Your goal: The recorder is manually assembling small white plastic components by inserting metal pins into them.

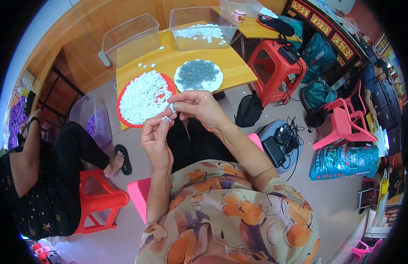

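Observation:
My left hand (155, 143) is closed, its thumb and fingertips pinching a small white plastic piece (166, 119). Just above it and to the right, my right hand (200, 108) pinches another small whitish piece (171, 107), too small to make out fully. The two hands are close together over my lap, at the table's near edge. Behind them a round red tray (173, 83) is heaped with small white plastic pieces (142, 99). Beside it on the right, a white plate (216, 82) holds a pile of small grey metal-looking parts (196, 75).
Two clear plastic bins (131, 35) stand at the back of the yellow table (237, 66); the right one contains white pieces. A red stool (281, 57) is at the right. On the left, another person (45, 176) sits near a clear bin (98, 132) of purple items.

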The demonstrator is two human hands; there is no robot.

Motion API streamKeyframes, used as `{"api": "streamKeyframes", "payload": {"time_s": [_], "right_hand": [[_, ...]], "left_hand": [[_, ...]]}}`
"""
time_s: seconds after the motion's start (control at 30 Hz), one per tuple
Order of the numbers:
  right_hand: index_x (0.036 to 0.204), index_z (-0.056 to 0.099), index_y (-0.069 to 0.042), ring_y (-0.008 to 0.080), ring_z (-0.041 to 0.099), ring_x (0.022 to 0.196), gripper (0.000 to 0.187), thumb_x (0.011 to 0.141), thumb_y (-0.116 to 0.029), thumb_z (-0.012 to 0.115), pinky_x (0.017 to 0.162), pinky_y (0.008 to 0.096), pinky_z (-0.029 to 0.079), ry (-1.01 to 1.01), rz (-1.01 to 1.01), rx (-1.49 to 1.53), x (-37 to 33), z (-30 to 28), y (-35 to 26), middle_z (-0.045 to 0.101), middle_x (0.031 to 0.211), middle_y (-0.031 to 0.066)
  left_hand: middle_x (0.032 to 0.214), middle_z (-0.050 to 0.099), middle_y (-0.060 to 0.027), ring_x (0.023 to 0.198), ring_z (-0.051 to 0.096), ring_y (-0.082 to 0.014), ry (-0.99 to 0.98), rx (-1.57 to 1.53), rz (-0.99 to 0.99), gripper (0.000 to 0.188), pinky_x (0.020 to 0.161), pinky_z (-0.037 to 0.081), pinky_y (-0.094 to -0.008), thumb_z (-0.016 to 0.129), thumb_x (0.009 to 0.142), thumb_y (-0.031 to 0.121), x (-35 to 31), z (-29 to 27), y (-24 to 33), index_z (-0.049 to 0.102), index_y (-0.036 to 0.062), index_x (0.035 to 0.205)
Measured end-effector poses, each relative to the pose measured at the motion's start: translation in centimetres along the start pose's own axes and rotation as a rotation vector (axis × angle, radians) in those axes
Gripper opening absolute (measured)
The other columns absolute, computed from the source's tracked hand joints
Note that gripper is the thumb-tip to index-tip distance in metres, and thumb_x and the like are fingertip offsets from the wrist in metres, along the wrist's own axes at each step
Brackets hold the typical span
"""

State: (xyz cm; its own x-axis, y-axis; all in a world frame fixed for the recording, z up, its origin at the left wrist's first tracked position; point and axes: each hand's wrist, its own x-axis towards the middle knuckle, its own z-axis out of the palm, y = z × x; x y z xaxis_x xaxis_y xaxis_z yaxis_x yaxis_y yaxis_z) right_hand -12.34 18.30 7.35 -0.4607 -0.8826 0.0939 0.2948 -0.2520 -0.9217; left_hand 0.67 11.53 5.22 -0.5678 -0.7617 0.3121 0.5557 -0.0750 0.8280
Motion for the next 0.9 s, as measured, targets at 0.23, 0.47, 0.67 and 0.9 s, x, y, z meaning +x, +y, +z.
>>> {"api": "streamKeyframes", "payload": {"time_s": [0.23, 0.47, 0.67, 0.9], "right_hand": [[0.1, 0.063, 0.0, 0.0072, 0.058, 0.065, 0.021, 0.08, -0.002, 0.061, 0.06, 0.0178, 0.048, -0.03, -0.058, -0.005, -0.19, -0.23, -0.23, 0.065, 0.082, 0.0062], [0.098, 0.064, 0.002, 0.0105, 0.061, 0.077, 0.02, 0.078, 0.001, 0.061, 0.064, 0.0205, 0.048, -0.076, -0.068, -0.044, -0.38, -0.45, -0.71, 0.064, 0.089, 0.0084], [0.098, 0.063, 0.002, 0.0106, 0.061, 0.079, 0.02, 0.078, 0.001, 0.061, 0.069, 0.0213, 0.049, -0.083, -0.1, -0.066, -0.42, -0.26, -0.61, 0.064, 0.09, 0.0087], [0.103, 0.061, 0.002, 0.0108, 0.061, 0.086, 0.024, 0.079, 0.002, 0.06, 0.076, 0.0219, 0.049, -0.112, -0.077, -0.087, -0.65, -0.15, -0.9, 0.063, 0.094, 0.0081]], "left_hand": [[0.097, 0.061, -0.014, 0.085, 0.06, -0.0164, -0.011, 0.027, 0.01, 0.006, 0.077, 0.048, -0.0251, 0.053, 0.086, 0.004, 0.17, -0.04, -0.12, 0.055, -0.0001, 0.09], [0.09, 0.062, -0.011, 0.081, 0.06, -0.014, -0.005, 0.067, -0.033, 0.007, 0.075, 0.048, -0.0238, 0.054, 0.087, 0.008, 0.51, -0.32, -0.06, 0.056, 0.0009, 0.089], [0.088, 0.063, -0.0101, 0.079, 0.061, -0.014, 0.008, 0.07, -0.062, 0.007, 0.073, 0.048, -0.0233, 0.055, 0.086, 0.007, 0.45, -0.43, -0.2, 0.056, 0.0007, 0.089], [0.086, 0.063, -0.0095, 0.077, 0.061, -0.014, 0.017, 0.097, -0.047, 0.007, 0.072, 0.048, -0.0233, 0.055, 0.086, 0.007, 0.43, -0.39, -0.27, 0.056, 0.0004, 0.088]]}}
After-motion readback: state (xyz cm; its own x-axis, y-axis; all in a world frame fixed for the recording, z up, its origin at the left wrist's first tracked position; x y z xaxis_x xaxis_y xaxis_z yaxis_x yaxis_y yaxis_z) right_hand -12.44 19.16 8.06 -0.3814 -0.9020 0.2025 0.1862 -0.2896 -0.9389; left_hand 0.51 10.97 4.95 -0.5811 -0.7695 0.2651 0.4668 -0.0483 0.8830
